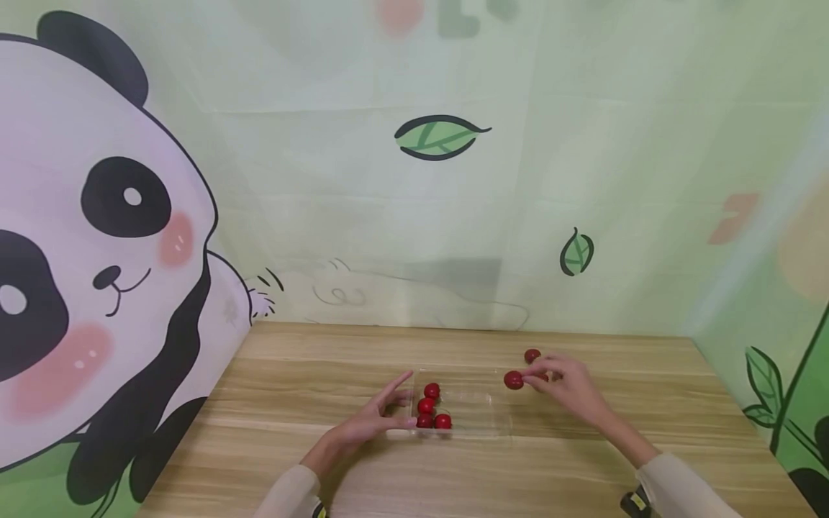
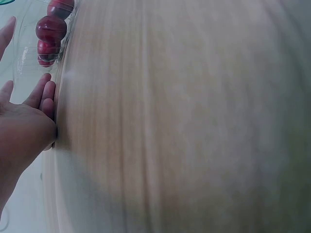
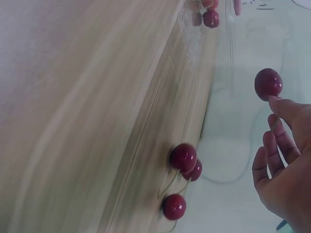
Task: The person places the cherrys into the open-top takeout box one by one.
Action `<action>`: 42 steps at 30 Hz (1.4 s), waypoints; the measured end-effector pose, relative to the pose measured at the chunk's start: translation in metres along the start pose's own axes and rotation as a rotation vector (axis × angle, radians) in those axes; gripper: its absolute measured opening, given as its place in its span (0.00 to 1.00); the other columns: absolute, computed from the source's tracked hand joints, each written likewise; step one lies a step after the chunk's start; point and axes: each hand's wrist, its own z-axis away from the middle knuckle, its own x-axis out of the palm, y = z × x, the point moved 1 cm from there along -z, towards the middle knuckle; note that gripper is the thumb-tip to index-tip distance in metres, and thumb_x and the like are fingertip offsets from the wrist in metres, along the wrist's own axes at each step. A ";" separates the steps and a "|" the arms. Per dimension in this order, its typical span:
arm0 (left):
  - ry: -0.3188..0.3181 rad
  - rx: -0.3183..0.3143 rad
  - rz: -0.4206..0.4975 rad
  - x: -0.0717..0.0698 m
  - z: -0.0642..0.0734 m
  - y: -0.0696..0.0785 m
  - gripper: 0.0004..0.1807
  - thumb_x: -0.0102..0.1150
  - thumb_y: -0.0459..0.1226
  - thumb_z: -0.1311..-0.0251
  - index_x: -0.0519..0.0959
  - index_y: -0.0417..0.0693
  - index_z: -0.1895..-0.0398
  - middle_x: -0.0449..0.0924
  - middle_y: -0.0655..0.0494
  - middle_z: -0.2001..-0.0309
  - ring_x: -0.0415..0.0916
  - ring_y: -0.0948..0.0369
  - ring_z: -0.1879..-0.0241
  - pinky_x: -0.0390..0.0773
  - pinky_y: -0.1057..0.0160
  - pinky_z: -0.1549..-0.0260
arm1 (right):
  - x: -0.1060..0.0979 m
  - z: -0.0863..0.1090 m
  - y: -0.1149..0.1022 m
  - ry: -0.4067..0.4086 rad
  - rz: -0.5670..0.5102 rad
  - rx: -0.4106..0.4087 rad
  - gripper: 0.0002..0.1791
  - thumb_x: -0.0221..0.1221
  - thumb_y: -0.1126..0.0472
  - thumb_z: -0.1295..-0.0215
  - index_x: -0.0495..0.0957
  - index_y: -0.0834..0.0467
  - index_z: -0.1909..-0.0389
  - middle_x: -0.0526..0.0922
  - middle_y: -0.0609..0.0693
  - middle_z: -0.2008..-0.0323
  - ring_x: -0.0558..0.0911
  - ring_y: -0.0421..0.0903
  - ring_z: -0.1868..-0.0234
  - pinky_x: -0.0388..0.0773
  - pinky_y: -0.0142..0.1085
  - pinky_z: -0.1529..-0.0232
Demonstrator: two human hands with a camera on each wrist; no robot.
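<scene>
A clear plastic box (image 1: 473, 434) stands on the wooden table with several red cherries (image 1: 425, 406) grouped at its left end. My left hand (image 1: 372, 419) is at the box's left side, thumb and fingers spread about its end wall. In the left wrist view, the left hand (image 2: 24, 121) shows with its fingers extended towards the box. Right of the box, my right hand (image 1: 570, 385) pinches one cherry (image 3: 268, 84) by its stem end between thumb and finger, held above the table. Other cherries (image 3: 183, 158) with stems lie on the table below the right hand.
The wooden table (image 1: 259, 460) extends around the box. Behind it hangs a pale green cloth backdrop (image 1: 311, 180) with a printed panda (image 1: 129, 273) and leaves. One loose cherry (image 1: 532, 355) lies just beyond the right hand.
</scene>
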 end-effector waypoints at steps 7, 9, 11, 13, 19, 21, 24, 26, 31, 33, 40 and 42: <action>0.002 0.008 0.006 0.000 0.001 0.000 0.52 0.68 0.37 0.36 0.46 0.62 0.16 0.60 0.40 0.23 0.56 0.43 0.25 0.52 0.34 0.26 | 0.020 -0.013 -0.012 -0.050 -0.072 -0.077 0.07 0.72 0.70 0.44 0.90 0.57 0.66 0.86 0.50 0.67 0.76 0.45 0.69 0.72 0.28 0.74; -0.001 0.007 0.009 0.000 0.001 0.000 0.52 0.68 0.37 0.36 0.46 0.63 0.16 0.59 0.40 0.23 0.56 0.43 0.25 0.53 0.34 0.26 | 0.026 -0.017 -0.016 -0.064 -0.065 -0.104 0.07 0.72 0.70 0.45 0.90 0.57 0.67 0.86 0.50 0.67 0.77 0.48 0.67 0.73 0.29 0.72; -0.005 0.005 0.011 0.000 0.001 0.000 0.51 0.67 0.37 0.36 0.46 0.64 0.17 0.59 0.40 0.23 0.56 0.43 0.25 0.53 0.34 0.26 | 0.031 -0.020 -0.019 -0.080 -0.044 -0.130 0.07 0.72 0.70 0.45 0.90 0.55 0.67 0.87 0.49 0.67 0.78 0.47 0.66 0.75 0.30 0.70; -0.005 0.002 0.013 0.000 0.001 0.000 0.51 0.67 0.37 0.35 0.46 0.63 0.16 0.59 0.40 0.23 0.56 0.43 0.25 0.52 0.33 0.26 | 0.035 -0.024 -0.022 -0.110 -0.047 -0.160 0.07 0.72 0.70 0.45 0.89 0.55 0.67 0.87 0.48 0.67 0.81 0.45 0.63 0.79 0.34 0.66; -0.008 -0.001 0.014 0.000 0.000 0.000 0.51 0.67 0.38 0.36 0.46 0.62 0.16 0.59 0.40 0.22 0.55 0.42 0.24 0.51 0.33 0.26 | 0.048 -0.032 -0.028 -0.160 -0.029 -0.254 0.07 0.72 0.70 0.44 0.89 0.56 0.67 0.87 0.48 0.67 0.81 0.46 0.61 0.81 0.39 0.58; -0.010 -0.001 0.015 0.000 0.000 0.001 0.51 0.67 0.37 0.36 0.45 0.62 0.16 0.58 0.40 0.22 0.55 0.42 0.24 0.51 0.33 0.26 | 0.052 -0.034 -0.029 -0.178 -0.001 -0.274 0.06 0.72 0.69 0.44 0.90 0.55 0.68 0.86 0.47 0.67 0.81 0.45 0.61 0.79 0.38 0.58; -0.011 -0.002 0.015 0.000 0.000 0.002 0.51 0.67 0.38 0.35 0.46 0.62 0.16 0.58 0.40 0.22 0.55 0.42 0.24 0.51 0.33 0.26 | 0.057 -0.037 -0.032 -0.223 0.034 -0.291 0.06 0.72 0.68 0.44 0.90 0.54 0.68 0.85 0.46 0.67 0.80 0.44 0.61 0.77 0.37 0.58; -0.008 -0.003 0.016 0.000 0.000 0.002 0.51 0.67 0.38 0.35 0.46 0.62 0.16 0.58 0.40 0.22 0.55 0.42 0.24 0.51 0.33 0.26 | 0.061 -0.039 -0.035 -0.256 0.044 -0.281 0.05 0.72 0.67 0.43 0.90 0.53 0.68 0.84 0.46 0.67 0.79 0.44 0.62 0.77 0.37 0.58; -0.004 -0.008 0.014 -0.001 0.002 0.002 0.50 0.67 0.38 0.35 0.47 0.65 0.17 0.59 0.40 0.22 0.56 0.43 0.25 0.51 0.33 0.26 | 0.072 -0.043 -0.041 -0.318 0.026 -0.186 0.03 0.71 0.66 0.40 0.90 0.55 0.67 0.83 0.46 0.68 0.79 0.44 0.64 0.78 0.36 0.61; -0.004 -0.009 0.013 -0.001 0.002 0.002 0.50 0.67 0.38 0.35 0.47 0.65 0.17 0.59 0.41 0.22 0.56 0.43 0.25 0.52 0.33 0.26 | 0.077 -0.043 -0.043 -0.335 0.020 -0.145 0.03 0.70 0.67 0.40 0.90 0.56 0.67 0.83 0.46 0.68 0.80 0.45 0.64 0.79 0.36 0.62; -0.005 0.003 0.010 0.000 0.000 0.000 0.52 0.68 0.38 0.36 0.46 0.62 0.16 0.60 0.40 0.23 0.57 0.42 0.25 0.53 0.34 0.26 | 0.091 -0.040 -0.045 -0.352 0.037 -0.056 0.04 0.70 0.69 0.41 0.89 0.58 0.67 0.84 0.48 0.68 0.82 0.46 0.64 0.79 0.30 0.63; -0.005 0.001 0.009 -0.001 0.000 0.000 0.51 0.68 0.38 0.36 0.46 0.62 0.16 0.60 0.40 0.23 0.57 0.42 0.25 0.53 0.34 0.26 | 0.093 -0.039 -0.046 -0.352 0.050 -0.033 0.04 0.70 0.69 0.41 0.89 0.58 0.67 0.85 0.48 0.67 0.82 0.45 0.64 0.78 0.28 0.63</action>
